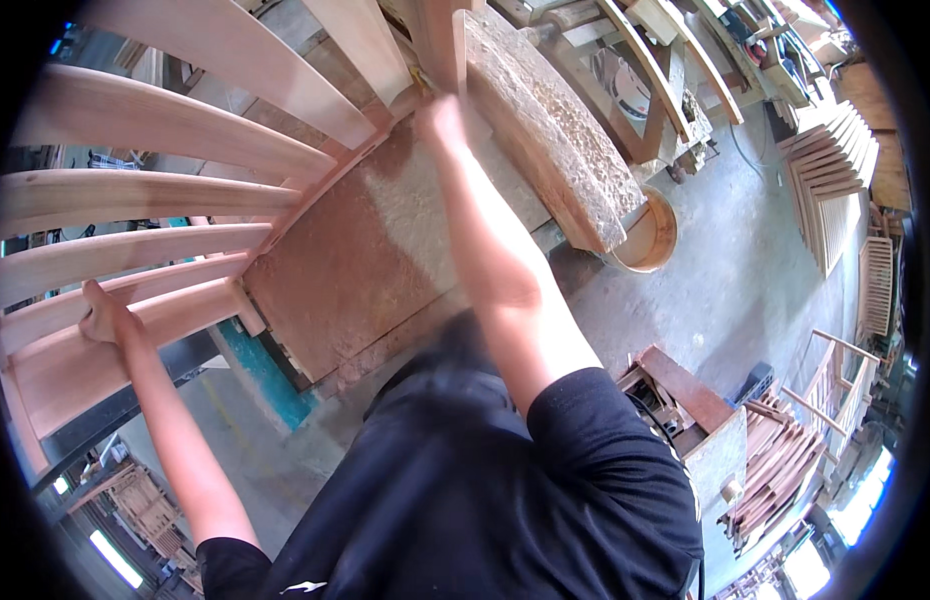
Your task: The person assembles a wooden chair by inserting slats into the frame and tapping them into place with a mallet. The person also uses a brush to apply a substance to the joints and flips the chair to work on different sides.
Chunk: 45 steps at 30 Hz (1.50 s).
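Note:
A large slatted frame of pale wood [175,125] stands on the left, its slats fanning out in the fisheye view. My left hand [107,318] grips one of the nearer slats, its fingers over the edge. My right arm reaches far ahead, and my right hand [442,122] is closed at the frame's far corner, beside an upright wooden post [442,45]. Something small and yellowish [419,80] shows just beyond that hand. What the right fingers hold is hidden.
A dusty brown board [325,270] lies under the frame. Right of it are a thick, rough-edged slab [545,120] and a round tub [653,235]. Farther right stand stacked wooden frames [830,180]. A box [685,390] and bundled wood strips [775,465] sit at lower right.

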Motion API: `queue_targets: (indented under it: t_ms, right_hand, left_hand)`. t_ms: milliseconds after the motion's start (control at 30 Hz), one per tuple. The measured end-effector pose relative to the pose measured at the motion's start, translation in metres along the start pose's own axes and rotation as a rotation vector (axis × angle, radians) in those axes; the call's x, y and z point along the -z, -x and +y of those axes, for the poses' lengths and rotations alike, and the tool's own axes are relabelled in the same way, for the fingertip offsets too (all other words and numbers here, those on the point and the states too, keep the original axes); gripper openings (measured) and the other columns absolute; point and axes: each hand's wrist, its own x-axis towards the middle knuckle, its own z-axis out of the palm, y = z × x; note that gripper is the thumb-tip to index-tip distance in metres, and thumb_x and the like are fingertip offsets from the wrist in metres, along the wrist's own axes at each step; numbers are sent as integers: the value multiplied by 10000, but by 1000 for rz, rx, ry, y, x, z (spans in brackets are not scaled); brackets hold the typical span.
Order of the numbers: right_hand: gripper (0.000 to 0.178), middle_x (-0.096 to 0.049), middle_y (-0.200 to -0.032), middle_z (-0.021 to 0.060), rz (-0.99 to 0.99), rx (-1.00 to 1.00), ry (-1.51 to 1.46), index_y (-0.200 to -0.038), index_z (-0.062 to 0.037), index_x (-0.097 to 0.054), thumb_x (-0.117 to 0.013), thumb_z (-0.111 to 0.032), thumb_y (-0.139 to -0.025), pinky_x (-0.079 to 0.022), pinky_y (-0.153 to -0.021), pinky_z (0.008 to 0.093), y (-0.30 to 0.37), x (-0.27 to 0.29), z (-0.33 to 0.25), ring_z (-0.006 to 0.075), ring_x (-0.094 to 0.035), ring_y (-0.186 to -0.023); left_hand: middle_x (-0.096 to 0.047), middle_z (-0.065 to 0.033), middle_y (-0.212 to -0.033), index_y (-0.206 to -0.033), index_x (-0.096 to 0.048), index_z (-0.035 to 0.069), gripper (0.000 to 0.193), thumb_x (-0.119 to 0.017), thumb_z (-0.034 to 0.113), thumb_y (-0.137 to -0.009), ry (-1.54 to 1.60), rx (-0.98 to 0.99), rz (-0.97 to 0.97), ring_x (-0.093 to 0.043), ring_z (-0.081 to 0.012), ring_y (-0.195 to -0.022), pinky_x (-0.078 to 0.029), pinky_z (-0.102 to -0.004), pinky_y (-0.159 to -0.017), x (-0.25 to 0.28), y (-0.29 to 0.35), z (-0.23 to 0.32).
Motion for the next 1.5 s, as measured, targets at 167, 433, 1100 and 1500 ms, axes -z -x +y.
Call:
queue_targets:
  t_ms: [167,433,1100,1500]
  right_hand:
    - [275,-700,-916,287,18,142,329,-950,32,-696,-593,-213,-877,-550,-751,507,27,1,63,432,-699,-876]
    - [466,-707,-942,290,184,-232,-35,-1003,59,-692,-501,-365,-968,-534,-808,488,95,16,47,464,-690,-914]
    - [200,-526,-636,36,195,-209,-374,-771,-18,-610,-582,-171,-895,-395,-530,386,54,11,32,166,-485,-565]
    - [254,-469,-629,-42,-389,-40,-394,-1019,-21,-651,-562,-258,-1043,-339,-452,229,200,64,29,50,-413,-504]
  left_hand:
    - [-692,-198,-1014,-1033,-656,-222,493,-746,233,-865,-20,15,-39,-648,-223,-849,-539,-364,-741,-4,-1,6]
    - [-692,-226,-1040,-1064,-629,-241,523,-735,234,-872,-1,72,-8,-663,-242,-883,-548,-369,-753,2,3,8]
    - [-704,-110,-724,-784,-733,-135,540,-837,393,-745,-225,-35,-2,-631,-170,-632,-521,-368,-598,-3,-7,-6]
    - [-620,-129,-577,-642,-641,-50,321,-782,219,-746,79,-61,241,-595,-228,-500,-491,-393,-515,-8,25,26]
